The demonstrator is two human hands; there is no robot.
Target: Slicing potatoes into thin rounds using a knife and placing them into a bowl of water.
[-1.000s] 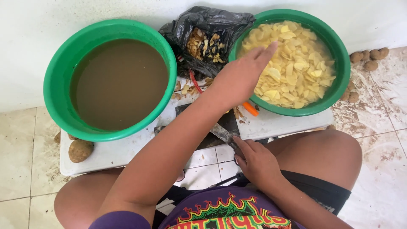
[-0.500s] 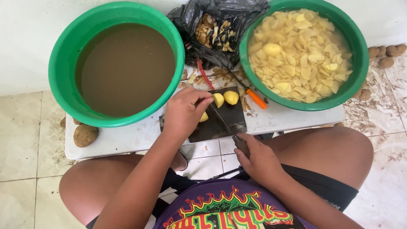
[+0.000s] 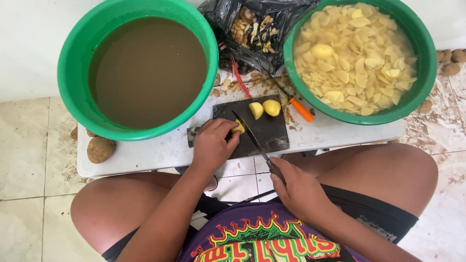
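A low white counter (image 3: pixel 145 155) stands on a pale tiled floor (image 3: pixel 29 145) against a white wall, with the person's bare knees tucked under its near edge. At the far left an unpeeled potato (image 3: pixel 100 149) rests on the counter's corner. Behind it sits a green basin (image 3: pixel 73 102) full of murky brown water. Right of that basin a black plastic bag (image 3: pixel 252 53) lies open with peelings inside, and more scraps are scattered in front of it beside a red peeler (image 3: pixel 240 80). A dark cutting board (image 3: pixel 269 133) lies in the middle, near the front edge.

The left hand (image 3: pixel 213 145) has its grip closed down on a yellow potato piece (image 3: pixel 238 127), pinning it to the board's left part. The knife (image 3: pixel 252 138) blade slants across the board just right of that piece, touching or nearly touching it. Two peeled potato halves (image 3: pixel 264 108) lie farther back on the board, apart from both hands. The right hand (image 3: pixel 298 187) has its grip wrapped tight around the knife handle, off the counter's front edge above the lap. An orange-handled tool (image 3: pixel 301 109) lies beside the board, and a second green basin (image 3: pixel 417 92) at the right is heaped with potato slices in water. A few brown potatoes (image 3: pixel 451 60) lie on the floor beyond it
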